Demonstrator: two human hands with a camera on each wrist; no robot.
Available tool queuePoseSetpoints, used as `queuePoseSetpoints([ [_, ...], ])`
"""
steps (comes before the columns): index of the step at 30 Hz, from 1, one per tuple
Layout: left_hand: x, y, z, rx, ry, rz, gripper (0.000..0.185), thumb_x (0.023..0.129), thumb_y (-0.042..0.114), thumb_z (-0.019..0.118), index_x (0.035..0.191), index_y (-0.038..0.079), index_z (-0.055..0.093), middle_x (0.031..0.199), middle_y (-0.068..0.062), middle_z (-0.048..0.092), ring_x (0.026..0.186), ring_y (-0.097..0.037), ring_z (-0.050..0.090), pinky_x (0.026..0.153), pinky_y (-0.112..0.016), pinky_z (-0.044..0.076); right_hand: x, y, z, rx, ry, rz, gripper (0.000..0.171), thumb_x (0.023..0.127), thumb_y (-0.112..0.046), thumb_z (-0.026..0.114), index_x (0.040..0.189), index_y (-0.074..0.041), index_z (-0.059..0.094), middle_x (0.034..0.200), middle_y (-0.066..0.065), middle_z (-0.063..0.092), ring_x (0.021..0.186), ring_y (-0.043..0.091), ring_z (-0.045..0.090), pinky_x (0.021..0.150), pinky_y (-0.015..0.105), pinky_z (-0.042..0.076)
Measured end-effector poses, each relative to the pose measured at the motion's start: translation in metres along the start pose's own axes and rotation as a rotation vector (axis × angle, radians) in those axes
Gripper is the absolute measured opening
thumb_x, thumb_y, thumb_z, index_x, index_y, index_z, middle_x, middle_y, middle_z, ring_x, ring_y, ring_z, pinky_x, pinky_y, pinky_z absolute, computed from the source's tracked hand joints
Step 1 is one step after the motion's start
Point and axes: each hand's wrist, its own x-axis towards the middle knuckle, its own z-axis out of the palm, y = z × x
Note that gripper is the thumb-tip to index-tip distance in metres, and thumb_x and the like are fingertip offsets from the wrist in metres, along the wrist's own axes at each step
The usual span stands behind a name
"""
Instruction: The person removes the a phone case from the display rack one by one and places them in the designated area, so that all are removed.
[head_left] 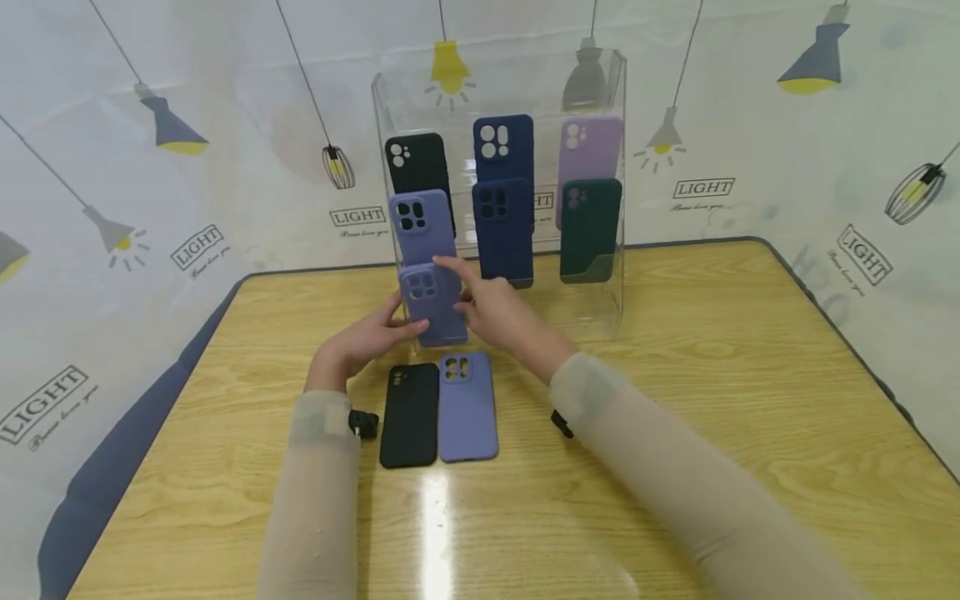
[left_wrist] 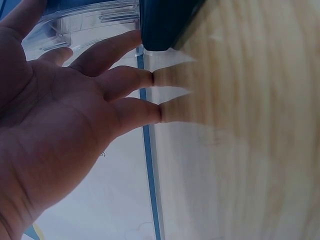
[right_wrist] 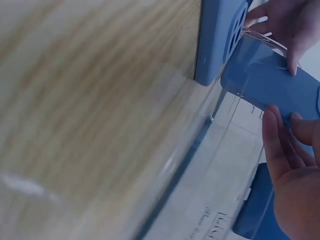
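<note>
Seven cases stand in the clear stand (head_left: 622, 100); two more lie on the table (head_left: 712, 375), black one (head_left: 408, 417) toward 7 o'clock of the front case (head_left: 442, 307), lilac one (head_left: 468, 417) toward 5 o'clock, side by side.

Step in hand, as judged: placing or squaring the front case, lilac, at the stand's lower left. Whether it is going in or coming out, cannot tell. Neighbours: mid lilac case (head_left: 423, 243) at 12 o'clock, front blue case (head_left: 502, 246) near 2 o'clock, green case (head_left: 588, 225) farther out at 2.

Left hand (head_left: 367, 337) sits at 8 o'clock of the front case. Thumb lies on its face, low down; other fingers spread with gaps between them in the left wrist view, tips seeming to meet the glossy table.

Right hand (head_left: 506, 312) at 3 o'clock. Index reaches out to the top edge, thumb at the right edge; fingers pinch the case at that side. Lower fingers partly hidden; their contact cannot be told.

Next move probably calls for light, even pressure from both sides to keep the case upright, then fingers easing off without nudging the mid lilac case.
</note>
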Motion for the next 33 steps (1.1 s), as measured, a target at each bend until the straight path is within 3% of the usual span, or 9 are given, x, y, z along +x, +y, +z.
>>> queuePoseSetpoints([
  [6, 0.0, -0.001, 0.001, -0.009, 0.001, 0.005, 0.095, 0.104, 0.056, 0.064, 0.169, 0.05, -0.005, 0.177, -0.015, 0.025, 0.165, -0.04, 0.024, 0.133, -0.067, 0.014, -0.002, 0.004, 0.006, 0.046, 0.109, -0.058, 0.076, 0.107, -0.007, 0.063, 0.167, -0.035, 0.027, 0.1, 0.013, 0.079, 0.081, 0.024, 0.076, 0.072, 0.034, 0.063],
  [16, 0.002, -0.003, -0.001, -0.008, -0.002, -0.002, 0.096, 0.104, 0.055, 0.064, 0.169, 0.047, -0.006, 0.175, -0.02, 0.03, 0.164, -0.041, 0.026, 0.134, -0.066, 0.013, -0.003, -0.002, -0.004, 0.155, 0.308, -0.112, 0.074, 0.102, 0.001, 0.067, 0.163, -0.031, 0.04, 0.091, 0.013, 0.077, 0.08, 0.024, 0.076, 0.074, 0.036, 0.065],
  [25, -0.001, -0.002, 0.0, 0.009, -0.006, 0.011, 0.092, 0.106, 0.05, 0.062, 0.169, 0.049, -0.005, 0.172, -0.019, 0.036, 0.163, -0.041, 0.027, 0.133, -0.067, 0.012, -0.023, -0.015, -0.032, 0.336, 0.404, -0.019, 0.073, 0.101, 0.005, 0.067, 0.161, -0.029, 0.043, 0.096, 0.019, 0.076, 0.08, 0.027, 0.078, 0.075, 0.034, 0.066],
  [33, -0.001, -0.001, 0.001, 0.004, -0.006, 0.033, 0.094, 0.106, 0.049, 0.062, 0.17, 0.045, -0.006, 0.172, -0.02, 0.036, 0.163, -0.039, 0.028, 0.135, -0.063, 0.011, -0.052, -0.016, -0.042, 0.39, 0.349, 0.101, 0.079, 0.101, 0.004, 0.067, 0.163, -0.037, 0.039, 0.097, 0.016, 0.075, 0.08, 0.027, 0.078, 0.073, 0.035, 0.066],
])
